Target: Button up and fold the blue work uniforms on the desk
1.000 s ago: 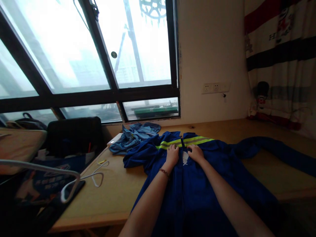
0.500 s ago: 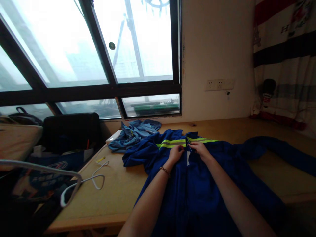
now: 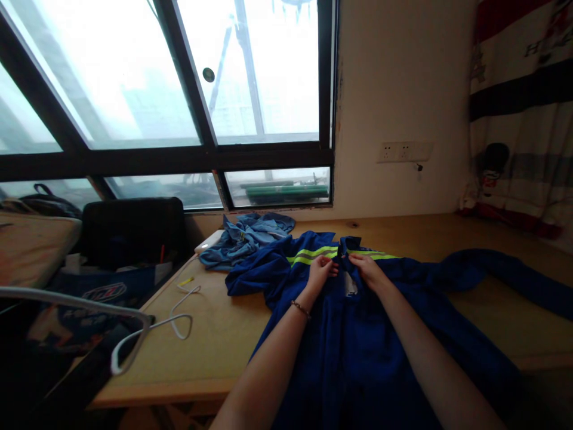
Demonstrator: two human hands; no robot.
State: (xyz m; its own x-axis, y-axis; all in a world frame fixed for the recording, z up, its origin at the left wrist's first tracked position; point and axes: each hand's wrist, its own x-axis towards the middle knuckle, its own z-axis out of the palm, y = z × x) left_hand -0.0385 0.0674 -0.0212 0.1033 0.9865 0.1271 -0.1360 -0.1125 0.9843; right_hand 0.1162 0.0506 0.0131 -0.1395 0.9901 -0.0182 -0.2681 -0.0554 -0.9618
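A dark blue work jacket [image 3: 371, 340] with yellow-green and grey reflective stripes lies front up, its collar toward the wall and its sleeves out to both sides. My left hand [image 3: 321, 272] is closed at the edge of the front opening, just below the stripe, and its fingertips pinch the cloth there. Opposite it, my right hand [image 3: 367, 271] pinches the other front edge near the collar. Between the two hands the opening gapes, and a white label [image 3: 350, 285] shows inside. Whether a zipper part sits between the fingers is too small to make out.
Crumpled light blue clothing [image 3: 250, 236] lies behind the left sleeve, beside a white device [image 3: 210, 242]. A white cable [image 3: 181, 316] loops over the wooden table [image 3: 210, 352]. A black chair [image 3: 134, 233] stands left, under the window. Wall sockets [image 3: 405, 151] are at the back right.
My right hand has drawn its front edge a little up and to the right, so the opening gapes wider and more label shows. The camera view has shifted slightly.
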